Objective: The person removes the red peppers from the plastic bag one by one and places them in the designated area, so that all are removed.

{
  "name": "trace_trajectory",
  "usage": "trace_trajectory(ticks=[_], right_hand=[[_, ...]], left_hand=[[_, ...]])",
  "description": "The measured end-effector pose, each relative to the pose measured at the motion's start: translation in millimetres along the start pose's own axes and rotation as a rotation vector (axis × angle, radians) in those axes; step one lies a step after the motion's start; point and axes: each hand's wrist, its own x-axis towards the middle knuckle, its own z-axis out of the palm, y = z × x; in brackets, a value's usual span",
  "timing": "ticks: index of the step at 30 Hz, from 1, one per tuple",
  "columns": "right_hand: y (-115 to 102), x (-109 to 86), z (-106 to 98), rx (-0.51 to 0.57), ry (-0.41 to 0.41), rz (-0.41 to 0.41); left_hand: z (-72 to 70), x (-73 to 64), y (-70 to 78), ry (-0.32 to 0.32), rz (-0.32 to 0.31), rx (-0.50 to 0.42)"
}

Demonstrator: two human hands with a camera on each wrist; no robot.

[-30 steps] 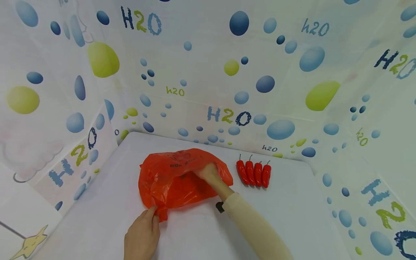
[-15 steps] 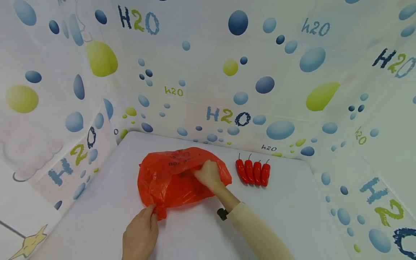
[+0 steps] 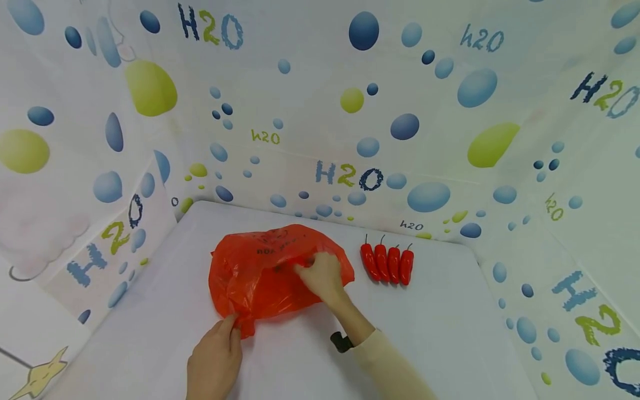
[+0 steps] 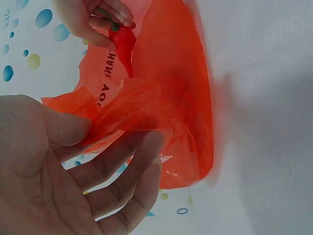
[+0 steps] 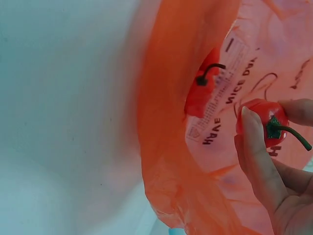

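Observation:
An orange-red plastic bag with dark printing lies on the white table, its mouth facing the person. My left hand pinches the bag's near left edge between thumb and fingers. At the bag's mouth, my right hand holds a red chili pepper by its stem end, thumb on one side and fingers on the other. In the left wrist view this chili pepper points its tip into the bag. Another red chili pepper with a dark curved stem lies inside the bag, partly covered by the plastic.
Several red chili peppers lie side by side in a row on the table, right of the bag, stems away from the person. A patterned wall covering with blue and green drops encloses the table's back and sides.
My right hand has drawn back a little from inside the bag, so more of its fingers show. My left hand keeps its pinch on the bag's edge.

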Motion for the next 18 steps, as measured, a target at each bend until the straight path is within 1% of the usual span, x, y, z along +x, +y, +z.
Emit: trace_trajectory(ticks=[4,8,11,15,18], right_hand=[[2,-10.3,-4,0.043,-0.007,0.018],[3,-21.3,-9,0.092,0.000,0.043],[3,-28.2,-11,0.104,0.025,0.036],[4,-35.0,-12,0.110,0.057,0.023],[5,-40.7,-14,0.132,0.073,0.039]], left_hand=[[0.9,-2.3,-0.6,0.005,-0.002,0.002],[1.1,-3.1,-1.0,-0.012,-0.023,0.013],[1.2,-2.5,-0.7,-0.030,-0.042,0.019],[1.3,-1.6,-0.5,-0.041,-0.051,0.022],[1.8,-0.8,-1.1,-0.048,-0.053,0.022]])
